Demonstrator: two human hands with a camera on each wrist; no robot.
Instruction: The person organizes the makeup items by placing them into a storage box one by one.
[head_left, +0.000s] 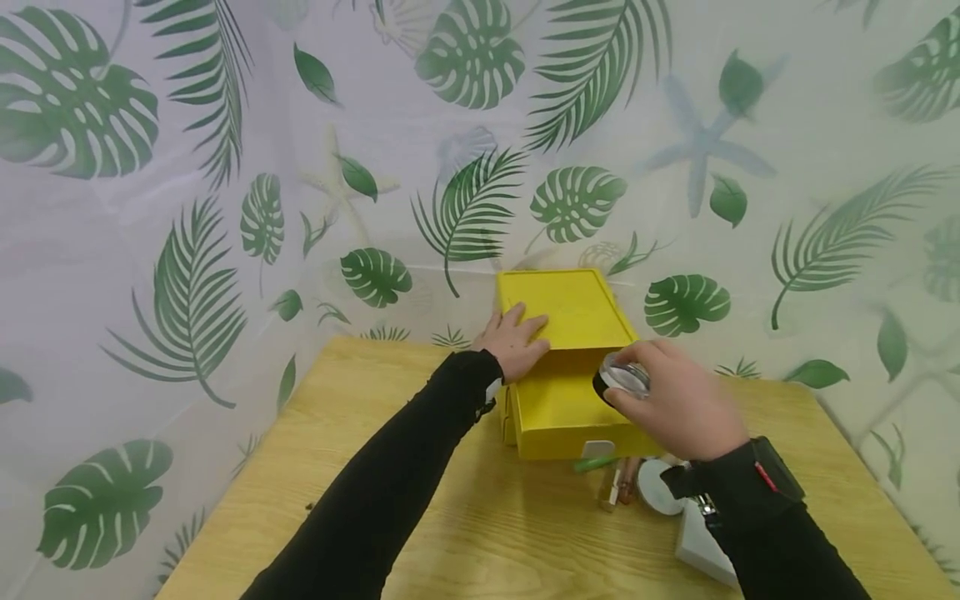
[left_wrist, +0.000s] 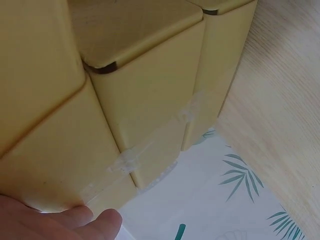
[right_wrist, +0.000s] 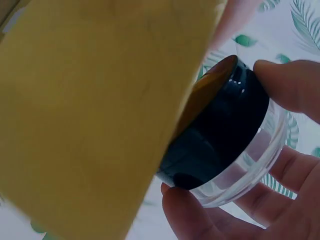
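Note:
A yellow drawer box (head_left: 562,302) stands on the table with its drawer (head_left: 558,407) pulled out toward me. My left hand (head_left: 512,342) rests on the top left of the box with its fingers spread; in the left wrist view, fingers (left_wrist: 100,227) show at the lower left beside the yellow panels (left_wrist: 150,95). Over the right part of the drawer, my right hand (head_left: 686,400) holds a small cosmetic jar (head_left: 624,379). The right wrist view shows the jar (right_wrist: 225,130) tilted, with a black lid and a clear base, pinched between thumb and fingers. A yellow panel partly covers it there.
In front of the drawer lie a green stick-like item (head_left: 595,463), small tubes (head_left: 621,487) and a round white container (head_left: 658,486). A white box (head_left: 703,546) sits partly under my right wrist. Behind the wooden table (head_left: 465,533) hangs a leaf-patterned sheet (head_left: 465,225).

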